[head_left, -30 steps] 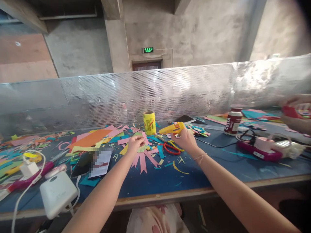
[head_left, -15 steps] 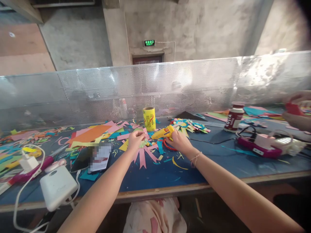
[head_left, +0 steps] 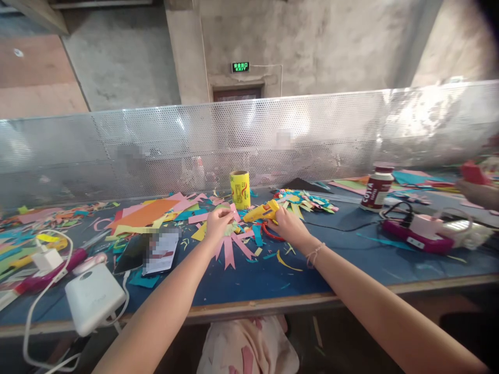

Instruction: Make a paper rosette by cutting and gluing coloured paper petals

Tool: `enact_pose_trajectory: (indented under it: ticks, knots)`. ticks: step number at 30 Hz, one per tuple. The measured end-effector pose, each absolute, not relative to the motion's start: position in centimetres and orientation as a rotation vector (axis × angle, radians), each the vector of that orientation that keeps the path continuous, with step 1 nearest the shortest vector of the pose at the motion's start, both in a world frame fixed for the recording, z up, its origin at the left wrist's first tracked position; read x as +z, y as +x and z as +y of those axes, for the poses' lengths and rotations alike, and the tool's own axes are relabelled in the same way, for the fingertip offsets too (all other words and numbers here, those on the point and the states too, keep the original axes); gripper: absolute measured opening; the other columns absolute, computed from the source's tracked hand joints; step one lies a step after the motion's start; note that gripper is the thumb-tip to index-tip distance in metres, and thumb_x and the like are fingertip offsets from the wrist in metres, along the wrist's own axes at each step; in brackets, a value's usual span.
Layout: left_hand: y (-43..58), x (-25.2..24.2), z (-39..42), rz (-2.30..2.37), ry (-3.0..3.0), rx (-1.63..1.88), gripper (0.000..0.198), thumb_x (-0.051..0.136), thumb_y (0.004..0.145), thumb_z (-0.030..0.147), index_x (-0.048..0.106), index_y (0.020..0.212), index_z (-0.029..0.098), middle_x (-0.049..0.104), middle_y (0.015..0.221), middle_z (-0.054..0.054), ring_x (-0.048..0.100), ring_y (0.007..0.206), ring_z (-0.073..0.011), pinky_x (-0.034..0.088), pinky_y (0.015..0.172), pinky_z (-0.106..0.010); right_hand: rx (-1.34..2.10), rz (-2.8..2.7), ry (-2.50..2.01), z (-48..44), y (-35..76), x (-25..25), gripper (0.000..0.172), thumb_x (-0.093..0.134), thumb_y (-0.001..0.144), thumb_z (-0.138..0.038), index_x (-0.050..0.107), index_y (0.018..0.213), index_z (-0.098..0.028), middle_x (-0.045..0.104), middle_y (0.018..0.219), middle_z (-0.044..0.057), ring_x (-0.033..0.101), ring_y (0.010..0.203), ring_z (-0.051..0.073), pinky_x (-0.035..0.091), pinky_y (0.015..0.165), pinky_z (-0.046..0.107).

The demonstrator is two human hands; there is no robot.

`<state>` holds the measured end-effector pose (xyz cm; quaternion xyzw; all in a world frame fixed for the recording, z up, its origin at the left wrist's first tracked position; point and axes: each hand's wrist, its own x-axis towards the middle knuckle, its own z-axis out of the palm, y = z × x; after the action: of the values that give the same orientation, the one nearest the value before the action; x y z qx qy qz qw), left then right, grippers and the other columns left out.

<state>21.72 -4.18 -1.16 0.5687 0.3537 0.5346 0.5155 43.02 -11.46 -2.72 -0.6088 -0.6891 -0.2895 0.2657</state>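
My right hand is wrapped round the grip of a yellow glue gun, whose nozzle points left toward my left hand. My left hand pinches a small paper piece over a pink paper cut-out with spiky strips lying on the blue table. Red-handled scissors lie just under my right hand, partly hidden by it. A yellow roll stands upright behind both hands.
Coloured paper scraps cover the table's left and middle. A white power bank and a phone lie at front left. A brown bottle and a pink device with cables sit right. Another person's hand works at far right.
My right hand has lowered the glue gun and brought its nozzle left, close to my left hand. The view has tilted slightly down.
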Motion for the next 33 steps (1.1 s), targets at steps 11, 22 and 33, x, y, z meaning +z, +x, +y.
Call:
enact_pose_trajectory:
  ticks: [11,22,33]
  knots:
    - [21.7,-1.3,-3.9,0.823,1.308,1.301,0.016,0.073,0.057,0.022,0.065,0.068,0.014,0.064,0.064,-0.003,0.06,0.059,-0.0126,0.051,0.065,-0.026,-0.738,-1.822,-1.709,-11.7,43.1,-2.4,0.014,0.045,0.081,-0.027,0.051,0.087,-0.016,0.059,0.079,0.009,0.058,0.07,0.019,0.038,0.055,0.027]
    - [21.4,-1.7,-3.3,0.711,1.19,1.282,0.018,0.075,0.056,0.024,0.064,0.066,0.014,0.061,0.06,0.0,0.057,0.056,-0.0087,0.049,0.065,-0.024,-0.722,-1.711,-1.785,-11.5,43.0,-2.5,0.027,0.048,0.08,-0.038,0.054,0.09,-0.014,0.061,0.082,0.012,0.059,0.07,0.022,0.041,0.056,0.03]
    - [21.1,-0.9,-3.3,0.708,0.966,1.283,0.016,0.075,0.054,0.013,0.062,0.063,0.013,0.061,0.057,0.002,0.057,0.052,-0.0067,0.048,0.058,-0.02,-0.201,-1.291,-2.329,-13.4,52.4,-0.9,0.042,0.048,0.079,-0.051,0.067,0.084,-0.014,0.066,0.077,0.016,0.063,0.075,0.029,0.045,0.063,0.037]
